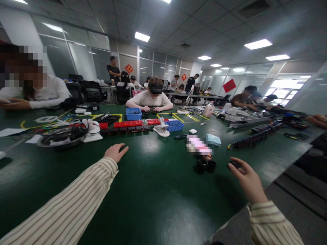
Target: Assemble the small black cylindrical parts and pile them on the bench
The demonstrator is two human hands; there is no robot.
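Note:
My left hand (116, 152) lies on the green table (145, 180) with its fingers stretched out and nothing in them. On the right, my right hand (248, 180) is raised over the table, its thumb and fingers curled around a small black round object (234, 164), partly hidden by the fingers. To the left of that hand stand two short black cylinders (202, 164), side by side; their exact kind is unclear. Just behind them sits a pink item (200, 144), blurred out. A light blue packet (213, 140) and a small white case (192, 131) lie farther back.
A metal bowl (62, 139) with dark cables stands at the left, beside a white clip-like stand (92, 131). Red and black power strips (127, 124), blue bins (175, 126) and a white clamp (161, 128) line the middle. A co-worker (150, 98) sits opposite.

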